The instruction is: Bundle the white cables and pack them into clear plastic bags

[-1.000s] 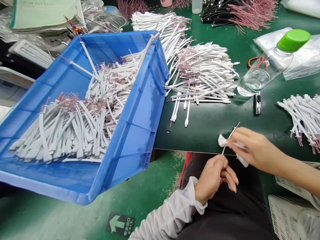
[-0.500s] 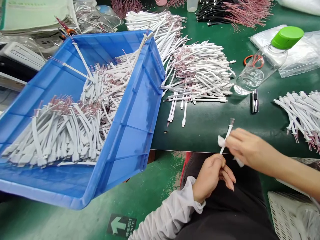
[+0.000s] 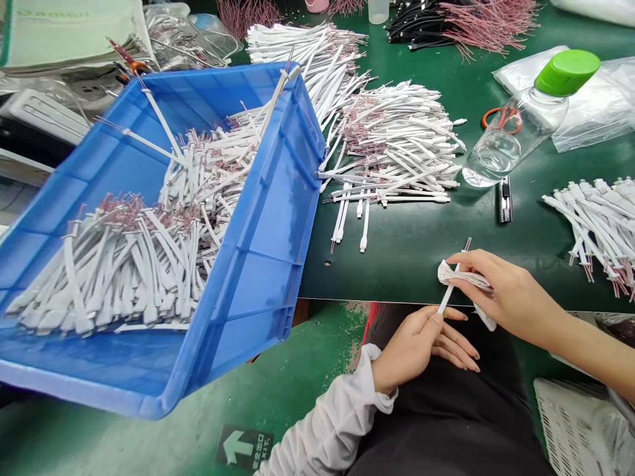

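Note:
Over my lap at the table's front edge, my left hand (image 3: 417, 344) pinches the lower end of a short white cable (image 3: 446, 299) between thumb and forefinger, its other fingers stretched out. The cable slants up and to the right, with thin reddish bare wires at its upper end. A folded white cloth or tissue (image 3: 466, 276) is wrapped partly around the cable's upper part, gripped by my right hand (image 3: 510, 297). The cable's lower tip is hidden in my left fingers.
To the left, a tilted blue bin (image 3: 258, 264) holds many white cables (image 3: 124, 264). More cable piles (image 3: 397, 139) lie on the green table, another (image 3: 595, 225) at right. A clear bottle (image 3: 516, 139) with green lid, a small black tool (image 3: 505, 201) and orange-handled scissors (image 3: 489, 118) lie beyond my hands.
My right hand's grip on the cloth has loosened a little, its fingers now straighter with more cloth showing. My left fingers have spread out, the cable still pinched.

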The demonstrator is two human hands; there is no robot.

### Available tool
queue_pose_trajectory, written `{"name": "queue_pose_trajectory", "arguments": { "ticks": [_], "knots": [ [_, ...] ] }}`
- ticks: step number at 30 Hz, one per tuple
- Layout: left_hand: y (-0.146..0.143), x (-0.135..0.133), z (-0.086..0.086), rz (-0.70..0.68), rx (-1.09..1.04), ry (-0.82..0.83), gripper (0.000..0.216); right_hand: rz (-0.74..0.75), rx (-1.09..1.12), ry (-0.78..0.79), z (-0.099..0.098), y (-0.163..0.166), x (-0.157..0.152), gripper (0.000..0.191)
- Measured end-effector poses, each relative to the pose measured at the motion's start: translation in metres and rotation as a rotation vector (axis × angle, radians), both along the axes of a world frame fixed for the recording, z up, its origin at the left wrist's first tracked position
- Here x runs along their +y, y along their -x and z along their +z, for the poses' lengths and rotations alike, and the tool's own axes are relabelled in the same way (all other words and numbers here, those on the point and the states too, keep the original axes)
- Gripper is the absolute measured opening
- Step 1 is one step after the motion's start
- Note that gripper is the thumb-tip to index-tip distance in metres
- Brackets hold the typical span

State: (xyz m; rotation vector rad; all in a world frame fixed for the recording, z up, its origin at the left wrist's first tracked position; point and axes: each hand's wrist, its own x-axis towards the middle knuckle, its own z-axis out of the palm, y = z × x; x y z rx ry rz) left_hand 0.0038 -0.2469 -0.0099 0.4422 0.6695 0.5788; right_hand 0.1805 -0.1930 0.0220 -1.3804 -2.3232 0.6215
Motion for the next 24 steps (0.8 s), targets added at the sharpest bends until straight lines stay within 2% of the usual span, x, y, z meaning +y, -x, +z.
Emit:
{"name": "queue_pose_trajectory", "arguments": {
  "ticks": [3, 6, 9, 11, 16, 20, 24],
  "knots": [
    [0.0, 0.001, -0.001, 0.004, -0.026, -0.004, 0.049, 0.098, 0.022, 0.095, 0.002, 0.003, -0.009, 0.012],
    [-0.002, 0.0, -0.002, 0.036, -0.027, 0.0, 0.047, 0.207, -0.018, 0.027, -0.001, 0.0, -0.008, 0.013],
    [-0.003, -0.001, -0.002, 0.06, -0.05, 0.023, 0.045, 0.119, -0.06, -0.123, -0.003, -0.007, 0.0, 0.012],
    [-0.003, -0.002, -0.004, 0.083, -0.074, 0.052, 0.042, 0.066, -0.057, -0.163, -0.003, -0.007, 0.002, 0.012],
    [-0.001, -0.002, -0.014, 0.097, -0.206, 0.192, 0.029, 0.229, 0.008, -0.037, -0.004, 0.0, -0.007, 0.012],
    [0.001, 0.004, -0.013, 0.103, -0.331, 0.358, 0.021, 0.16, -0.023, -0.113, -0.005, -0.005, -0.002, 0.009],
    [0.001, 0.009, -0.004, 0.119, -0.396, 0.495, 0.023, 0.152, 0.033, -0.042, -0.003, -0.002, 0.0, 0.008]
  ]
}}
